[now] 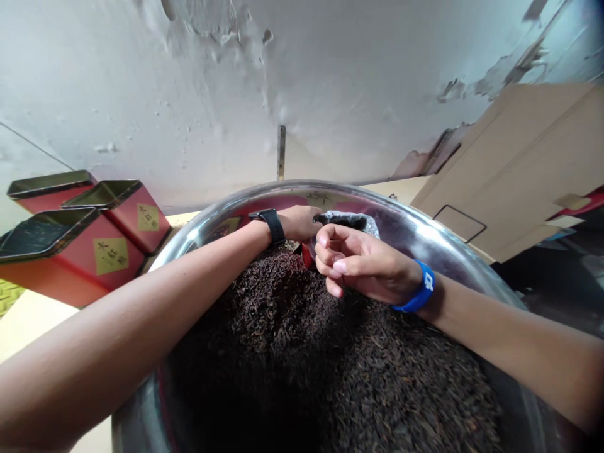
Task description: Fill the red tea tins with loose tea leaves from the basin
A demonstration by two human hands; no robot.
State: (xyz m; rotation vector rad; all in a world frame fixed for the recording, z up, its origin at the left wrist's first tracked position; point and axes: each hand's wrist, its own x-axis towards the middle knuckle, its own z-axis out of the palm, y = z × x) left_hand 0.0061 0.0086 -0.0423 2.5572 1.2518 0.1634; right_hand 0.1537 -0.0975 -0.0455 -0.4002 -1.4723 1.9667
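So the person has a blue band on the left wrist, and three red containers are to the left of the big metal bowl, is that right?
Not quite: the head view shows the blue band on the right wrist. The three red containers are indeed to the left of the big metal bowl.

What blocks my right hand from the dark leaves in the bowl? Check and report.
Nothing visible: the right hand appears above the dark leaves. The foil-lined opening shows just beyond it, not in between.
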